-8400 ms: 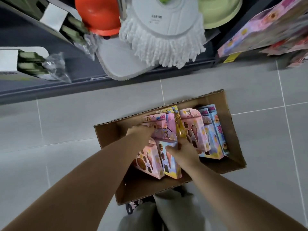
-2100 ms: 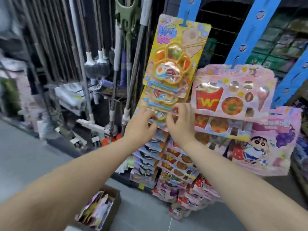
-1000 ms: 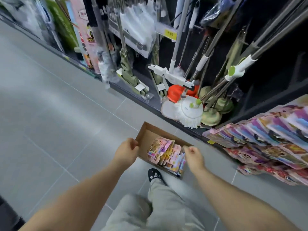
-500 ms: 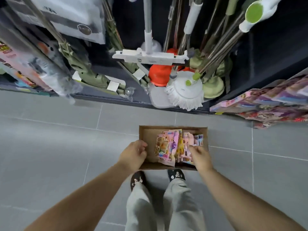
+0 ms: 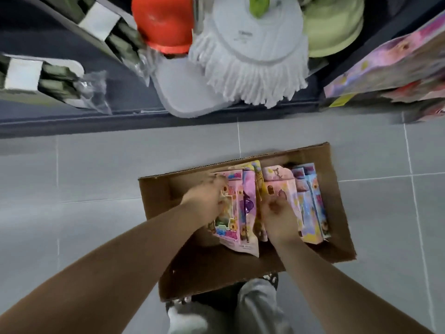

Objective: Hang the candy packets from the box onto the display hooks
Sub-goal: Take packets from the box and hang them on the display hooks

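Note:
An open cardboard box [image 5: 337, 227] lies on the grey tiled floor below me. Several candy packets stand on edge inside it: pink ones [image 5: 243, 208] on the left, pale pink ones [image 5: 281, 186] in the middle, blue ones [image 5: 313, 201] on the right. My left hand [image 5: 207, 201] is inside the box, its blurred fingers against the face of the leftmost pink packet. My right hand [image 5: 277, 218] rests on the middle packets with fingers curled among them. Whether either hand grips a packet is unclear. No display hooks are in view.
A dark shelf base [image 5: 96, 121] runs across the floor ahead. On it stand an orange mop head [image 5: 163, 22], a white string mop [image 5: 252, 56], a green mop base [image 5: 334, 27] and wrapped green tools [image 5: 48, 78]. Hung candy packets [image 5: 390, 61] jut out at the right.
I have bent down much closer to the box. Both hands moved from its near rim into the packets, the left onto the pink ones and the right onto the middle ones.

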